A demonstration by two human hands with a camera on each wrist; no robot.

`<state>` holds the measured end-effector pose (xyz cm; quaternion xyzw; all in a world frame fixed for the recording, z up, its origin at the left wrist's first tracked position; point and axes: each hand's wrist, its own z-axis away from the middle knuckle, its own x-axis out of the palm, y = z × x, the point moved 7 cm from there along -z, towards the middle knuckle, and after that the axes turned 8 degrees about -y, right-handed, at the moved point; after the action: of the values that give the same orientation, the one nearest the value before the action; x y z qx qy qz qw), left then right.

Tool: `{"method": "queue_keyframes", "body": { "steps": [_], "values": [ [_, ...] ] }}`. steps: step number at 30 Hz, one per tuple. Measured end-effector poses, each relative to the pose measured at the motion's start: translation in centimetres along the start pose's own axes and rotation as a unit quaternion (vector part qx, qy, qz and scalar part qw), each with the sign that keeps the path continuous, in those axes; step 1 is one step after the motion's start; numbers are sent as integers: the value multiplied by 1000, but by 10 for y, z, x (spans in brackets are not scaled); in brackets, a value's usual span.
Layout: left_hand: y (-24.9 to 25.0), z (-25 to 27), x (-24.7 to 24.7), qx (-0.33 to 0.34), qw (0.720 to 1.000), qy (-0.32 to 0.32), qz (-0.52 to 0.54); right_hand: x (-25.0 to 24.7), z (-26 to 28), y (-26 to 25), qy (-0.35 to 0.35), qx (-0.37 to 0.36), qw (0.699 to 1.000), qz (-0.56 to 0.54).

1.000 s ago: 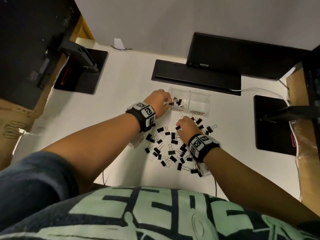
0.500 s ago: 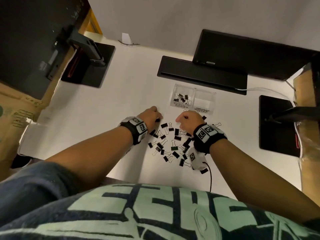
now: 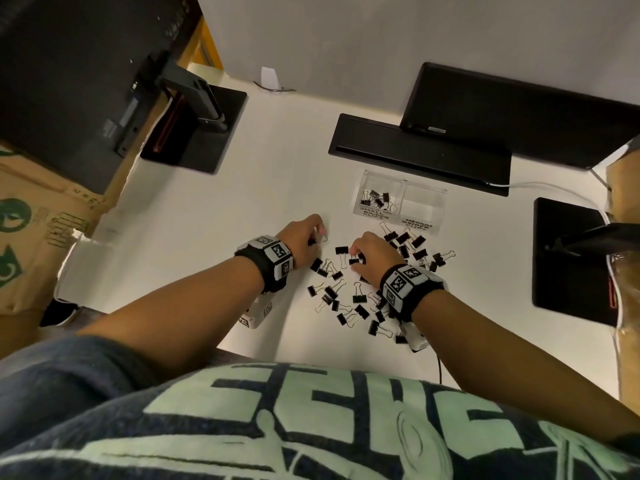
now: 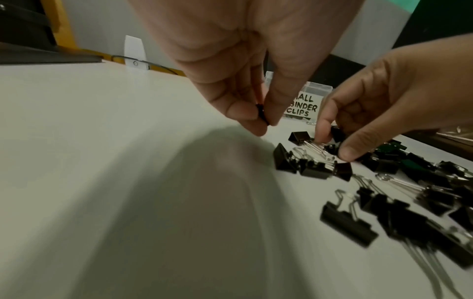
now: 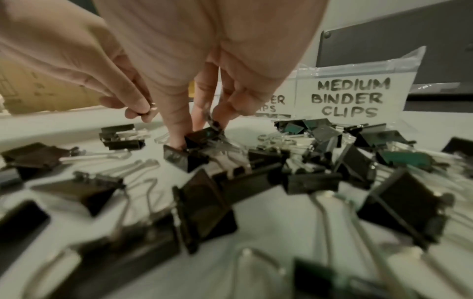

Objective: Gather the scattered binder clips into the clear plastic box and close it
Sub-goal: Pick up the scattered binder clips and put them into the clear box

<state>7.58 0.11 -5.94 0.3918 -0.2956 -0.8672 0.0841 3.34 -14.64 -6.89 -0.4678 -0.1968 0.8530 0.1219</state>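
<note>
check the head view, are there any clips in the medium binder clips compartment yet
No, the medium compartment of the clear plastic box shows only bare bottom, while the small compartment holds several black clips.

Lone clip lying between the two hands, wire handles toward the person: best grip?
Judgement: pinch the black body of the binder clip across its two flat sides, coming from straight above. It lies flat on the desk with its wire loops trailing toward the person; those are thin and pivot, and the body gives firmer faces.

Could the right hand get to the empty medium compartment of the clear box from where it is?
Probably yes. The right hand sits just short of the clear box; its medium compartment is open on top, and only loose binder clips lie between.
</note>
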Motion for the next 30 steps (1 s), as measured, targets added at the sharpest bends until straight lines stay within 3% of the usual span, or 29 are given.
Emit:
{"method": "queue_keyframes", "body": {
  "steps": [3, 13, 17, 20, 22, 25, 30],
  "values": [
    [-1, 4, 6, 11, 1000, -10, -8, 2, -2, -5, -1, -27, 999, 29],
    [-8, 8, 19, 11, 996, -37, -79, 0, -3, 0, -7, 10, 1000, 14],
    [-6, 10, 20, 23, 995, -41, -89, -19, 4, 10, 56, 48, 990, -119],
    [-9, 9, 21, 22, 994, -47, -97, -47, 11, 16, 124, 64, 949, -281],
    [-11, 8, 20, 18, 995, -43, -91, -72, 9, 17, 159, 61, 932, -319],
    [-12, 7, 15, 3, 996, -16, -84, -104, -5, 19, 190, 67, 942, -268],
    [-6, 6, 3, 15, 996, 29, -78, -110, -30, 17, 162, 90, 975, -121]
  ]
}}
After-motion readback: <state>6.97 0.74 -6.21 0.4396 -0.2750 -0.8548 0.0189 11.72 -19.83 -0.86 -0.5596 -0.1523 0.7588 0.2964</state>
